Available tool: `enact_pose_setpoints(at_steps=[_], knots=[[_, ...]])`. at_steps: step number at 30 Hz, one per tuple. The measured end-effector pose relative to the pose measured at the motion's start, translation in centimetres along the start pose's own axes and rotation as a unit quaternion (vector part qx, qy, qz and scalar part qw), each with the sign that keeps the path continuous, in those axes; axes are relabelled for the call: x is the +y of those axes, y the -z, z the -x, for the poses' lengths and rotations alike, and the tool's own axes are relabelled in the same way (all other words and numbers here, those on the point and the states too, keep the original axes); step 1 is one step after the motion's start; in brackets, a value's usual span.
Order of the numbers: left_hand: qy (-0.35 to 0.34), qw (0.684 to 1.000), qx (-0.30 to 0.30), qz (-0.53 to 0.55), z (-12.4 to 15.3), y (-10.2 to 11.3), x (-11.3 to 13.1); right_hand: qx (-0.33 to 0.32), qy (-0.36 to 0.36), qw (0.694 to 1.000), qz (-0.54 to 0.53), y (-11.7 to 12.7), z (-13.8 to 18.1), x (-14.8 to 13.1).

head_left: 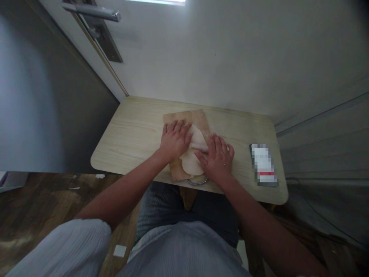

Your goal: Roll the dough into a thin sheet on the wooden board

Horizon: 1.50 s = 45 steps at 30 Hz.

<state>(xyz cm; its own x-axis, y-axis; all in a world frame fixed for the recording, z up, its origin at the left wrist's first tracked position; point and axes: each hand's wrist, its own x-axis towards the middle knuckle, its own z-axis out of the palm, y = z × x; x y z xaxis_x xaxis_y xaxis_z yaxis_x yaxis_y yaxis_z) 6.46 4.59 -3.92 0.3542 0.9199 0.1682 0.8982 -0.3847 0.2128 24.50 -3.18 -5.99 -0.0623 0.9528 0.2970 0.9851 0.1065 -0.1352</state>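
Note:
A pale, soft-looking sheet like rolled dough (191, 163) lies on a brown wooden board (177, 173), with a fold or raised ridge across its middle. My left hand (176, 140) rests palm down on the sheet's upper left part and the board, fingers stretched out. On the right side, my right hand (217, 157) lies over the sheet's edge, its thumb spread toward the middle and a ring on one finger. Both hands are open; the palms and what lies under them are hidden. A curved metal handle (197, 182) shows at the board's near edge.
The board sits on a light wood-grain table (135, 130). A phone with a blurred screen (263, 165) lies at the table's right. Behind stands a white door with a metal lever handle (92, 11). My legs are under the table's near edge.

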Motion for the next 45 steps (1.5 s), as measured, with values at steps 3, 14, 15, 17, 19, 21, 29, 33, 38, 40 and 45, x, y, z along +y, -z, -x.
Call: enact_pose_setpoints(at_steps=[3, 14, 15, 17, 19, 21, 29, 33, 38, 40, 45], knots=[[0.005, 1.000, -0.009, -0.010, -0.8, -0.1, -0.1, -0.006, -0.007, 1.000, 0.000, 0.0, -0.8, 0.1], [-0.001, 0.999, -0.036, -0.012, -3.3, -0.3, -0.8, -0.024, -0.015, 1.000, 0.006, 0.0, -3.5, 0.6], [-0.001, 0.999, -0.037, -0.010, -3.6, -0.4, -0.8, -0.024, -0.017, 1.000, 0.008, -0.1, -3.8, 0.6], [-0.001, 0.999, -0.035, -0.007, -4.1, -0.4, -0.9, -0.026, -0.021, 0.999, 0.011, -0.2, -4.3, 0.7], [-0.003, 0.999, -0.032, -0.004, -4.6, -0.4, -1.0, -0.030, -0.023, 0.999, 0.012, -0.3, -4.8, 0.8], [-0.004, 1.000, -0.030, 0.000, -5.1, -0.3, -1.0, -0.030, -0.026, 0.999, 0.014, -0.4, -5.3, 0.9], [-0.014, 1.000, 0.008, 0.016, -7.4, -0.6, -1.4, -0.034, -0.041, 0.998, 0.016, -0.7, -7.7, 1.5], [-0.014, 0.999, 0.030, 0.012, -8.8, -0.6, -1.5, -0.060, -0.054, 0.997, 0.018, -0.7, -9.3, 1.8], [-0.010, 0.999, 0.044, 0.015, -10.3, -0.5, -1.5, -0.082, -0.069, 0.994, 0.026, -1.0, -11.0, 2.3], [-0.010, 0.999, 0.043, 0.018, -10.8, -0.4, -1.5, -0.089, -0.074, 0.993, 0.023, -1.2, -11.6, 2.5], [-0.007, 0.999, 0.030, 0.023, -11.6, -0.4, -1.5, -0.092, -0.086, 0.992, 0.007, -1.4, -12.2, 2.8]])
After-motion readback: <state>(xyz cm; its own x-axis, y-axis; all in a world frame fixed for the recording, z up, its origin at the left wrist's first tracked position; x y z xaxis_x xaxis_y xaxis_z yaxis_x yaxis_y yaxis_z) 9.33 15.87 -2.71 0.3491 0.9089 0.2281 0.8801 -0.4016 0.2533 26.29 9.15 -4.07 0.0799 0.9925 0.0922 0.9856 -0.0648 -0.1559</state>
